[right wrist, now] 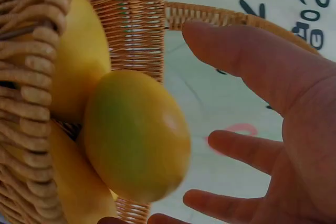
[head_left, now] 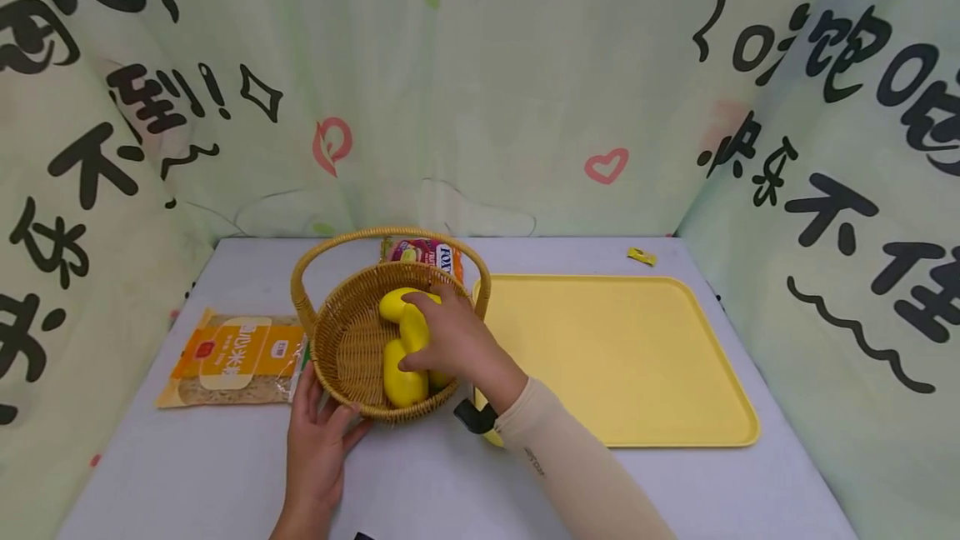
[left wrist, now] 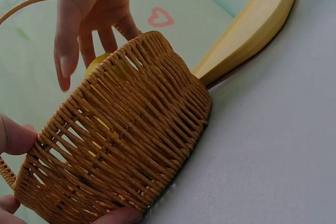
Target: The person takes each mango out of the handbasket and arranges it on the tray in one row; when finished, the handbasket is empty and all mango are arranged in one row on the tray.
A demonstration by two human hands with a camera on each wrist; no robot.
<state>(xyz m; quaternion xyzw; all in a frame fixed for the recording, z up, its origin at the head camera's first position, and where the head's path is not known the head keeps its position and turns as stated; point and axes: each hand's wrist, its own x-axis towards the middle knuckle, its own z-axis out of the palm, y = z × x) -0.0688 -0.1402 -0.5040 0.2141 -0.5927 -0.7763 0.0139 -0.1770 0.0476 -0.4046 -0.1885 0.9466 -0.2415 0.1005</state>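
A wicker basket (head_left: 358,357) with an arched handle leans toward me on the table. My left hand (head_left: 318,448) grips its near left side, the thumb at the rim and fingers against the woven wall (left wrist: 113,129). Several yellow mangoes (head_left: 405,377) lie inside, one with a greenish patch. Over the basket's right side, my right hand (head_left: 461,340) reaches in with spread fingers. In the right wrist view, a gap shows between those fingers (right wrist: 247,150) and the nearest mango (right wrist: 137,135).
A yellow tray (head_left: 600,357) lies right of the basket. An orange and clear grain bag (head_left: 240,357) is at the left. Behind the basket sits a purple and red packet (head_left: 423,253). A small yellow wrapper (head_left: 641,256) lies near the back edge.
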